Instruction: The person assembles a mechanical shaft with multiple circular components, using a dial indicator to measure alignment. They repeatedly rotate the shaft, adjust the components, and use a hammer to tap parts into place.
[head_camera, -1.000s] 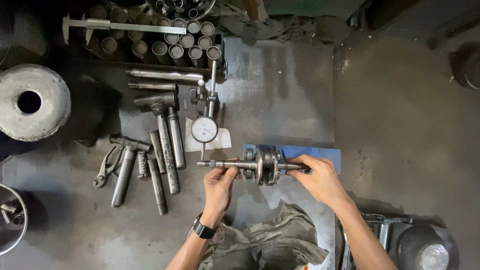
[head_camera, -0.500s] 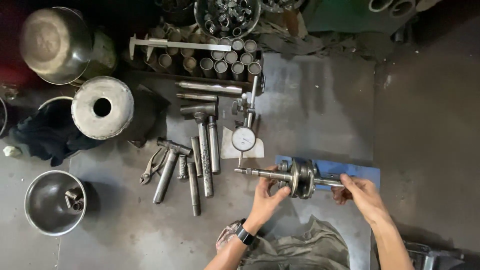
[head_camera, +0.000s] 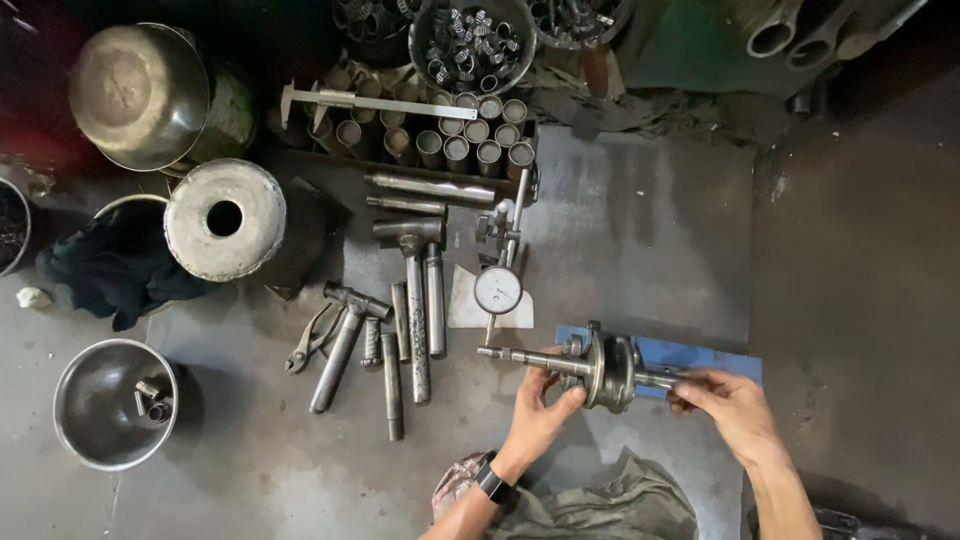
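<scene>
Both hands grip crankshaft (head_camera: 605, 370): left hand (head_camera: 540, 410) closed under shaft, right hand (head_camera: 730, 405) pinching end; dial gauge (head_camera: 498, 290) just above left.

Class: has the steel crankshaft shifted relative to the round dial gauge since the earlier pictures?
No. The steel crankshaft stays just below-right of the round dial gauge; only the camera moved.
</scene>
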